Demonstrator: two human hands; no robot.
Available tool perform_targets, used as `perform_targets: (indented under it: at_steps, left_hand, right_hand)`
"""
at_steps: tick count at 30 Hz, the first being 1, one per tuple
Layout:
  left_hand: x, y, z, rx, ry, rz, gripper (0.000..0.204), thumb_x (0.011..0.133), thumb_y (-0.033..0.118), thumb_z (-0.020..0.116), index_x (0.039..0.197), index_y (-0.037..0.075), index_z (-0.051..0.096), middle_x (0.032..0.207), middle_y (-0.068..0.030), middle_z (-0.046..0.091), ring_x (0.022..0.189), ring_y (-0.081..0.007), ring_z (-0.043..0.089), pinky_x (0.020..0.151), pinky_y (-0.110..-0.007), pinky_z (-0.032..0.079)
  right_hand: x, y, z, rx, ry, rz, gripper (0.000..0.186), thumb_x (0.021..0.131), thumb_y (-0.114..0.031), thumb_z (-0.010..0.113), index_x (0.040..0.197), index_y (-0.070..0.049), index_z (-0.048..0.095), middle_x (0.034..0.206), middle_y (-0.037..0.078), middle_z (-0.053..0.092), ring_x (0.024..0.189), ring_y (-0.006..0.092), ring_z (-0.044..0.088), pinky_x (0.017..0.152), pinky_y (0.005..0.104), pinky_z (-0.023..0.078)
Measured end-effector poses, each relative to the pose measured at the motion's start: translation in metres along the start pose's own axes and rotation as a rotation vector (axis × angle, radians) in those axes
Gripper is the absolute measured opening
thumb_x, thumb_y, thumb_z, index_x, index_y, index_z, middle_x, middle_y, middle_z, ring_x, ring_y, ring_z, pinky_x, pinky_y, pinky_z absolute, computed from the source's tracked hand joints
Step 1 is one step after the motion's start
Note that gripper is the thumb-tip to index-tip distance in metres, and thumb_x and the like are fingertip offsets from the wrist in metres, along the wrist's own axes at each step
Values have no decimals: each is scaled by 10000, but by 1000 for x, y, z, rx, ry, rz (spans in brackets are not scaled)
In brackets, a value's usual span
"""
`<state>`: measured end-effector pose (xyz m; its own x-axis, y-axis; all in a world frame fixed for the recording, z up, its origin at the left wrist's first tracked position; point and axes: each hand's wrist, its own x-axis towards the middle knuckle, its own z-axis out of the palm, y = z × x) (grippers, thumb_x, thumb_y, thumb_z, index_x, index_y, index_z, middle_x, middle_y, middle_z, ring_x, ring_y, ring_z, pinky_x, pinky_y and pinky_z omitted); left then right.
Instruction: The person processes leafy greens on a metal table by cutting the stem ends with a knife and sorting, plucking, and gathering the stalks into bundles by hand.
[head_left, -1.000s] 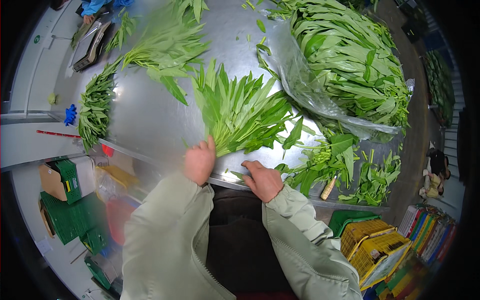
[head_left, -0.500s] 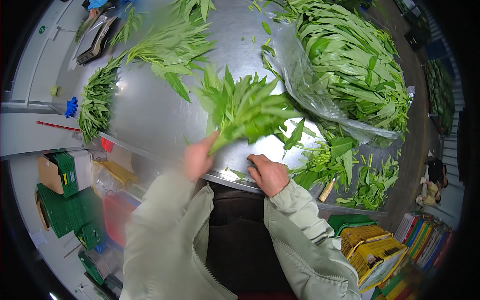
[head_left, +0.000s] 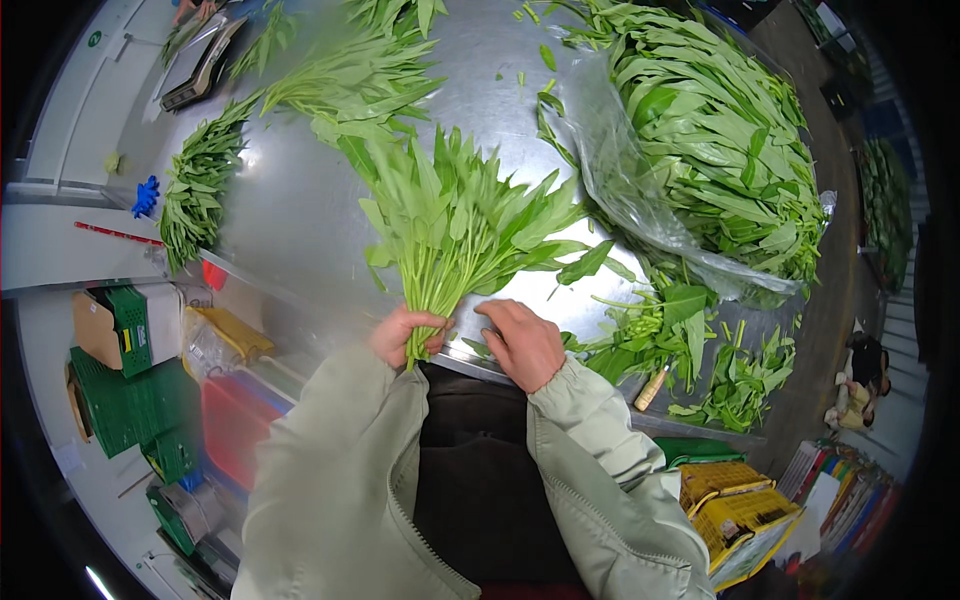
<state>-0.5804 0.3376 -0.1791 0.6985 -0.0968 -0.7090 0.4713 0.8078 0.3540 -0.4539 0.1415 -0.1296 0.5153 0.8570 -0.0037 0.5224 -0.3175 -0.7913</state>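
Note:
My left hand [head_left: 402, 335] grips the stem ends of a leafy green bunch [head_left: 460, 220], whose leaves fan out over the steel table [head_left: 300, 220]. Just right of those stems, my right hand [head_left: 525, 345] is open and empty, fingers loosely bent, near the table's front edge. A big pile of long-leaved greens [head_left: 710, 150] sits in clear plastic [head_left: 640, 190] at the upper right. Loose cut greens [head_left: 740, 385] and a short wooden handle [head_left: 651, 389] lie right of my hands. Other bunches [head_left: 200, 180] lie at the left and back.
A black scale-like device [head_left: 200, 75] and blue glove [head_left: 146, 197] are at the left, another person's hand [head_left: 192, 12] beyond. Green crates [head_left: 125, 410] and a pink tub [head_left: 230, 420] stand lower left; yellow crates [head_left: 735, 515] lower right. A person [head_left: 865, 370] is at the far right.
My left hand has lifted the bunch and drawn its stems toward me, standing them more upright in its grip. My right hand stays near the front edge, shifted slightly.

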Motion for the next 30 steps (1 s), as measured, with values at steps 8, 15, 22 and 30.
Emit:
perform_targets:
  at_steps: [8,15,22,30]
  left_hand:
    - [-11,14,12,133,103,3,241,757,17,677,956,34,541,687,-69,534,500,-154,492,465,-283,390]
    - [-33,34,0,291,18,-100,395,662,-58,735,988,37,532,712,-47,521,524,-161,525,435,-305,403]
    - [-39,74,-31,789,-351,-253,400,732,113,765,1049,22,538,849,-90,615,742,-198,630,658,-326,481]
    - [-52,124,-17,1981,443,751,510,660,243,772,1053,61,502,863,-155,593,833,-336,587,709,-434,449]
  right_hand:
    - [61,9,42,-359,-112,-330,615,787,-61,563,1375,-145,405,1446,146,341,1366,340,279,1118,456,241]
    - [109,-17,34,-450,-334,-519,729,760,-145,638,1422,-216,343,1522,117,226,1420,302,175,1156,474,148]
    - [114,-15,72,-323,-332,-525,738,611,-42,685,1306,-58,436,958,92,560,973,278,545,896,390,426]
    - [175,-49,104,-440,-50,-292,885,649,-60,652,1432,35,250,744,61,556,714,226,569,658,337,421]
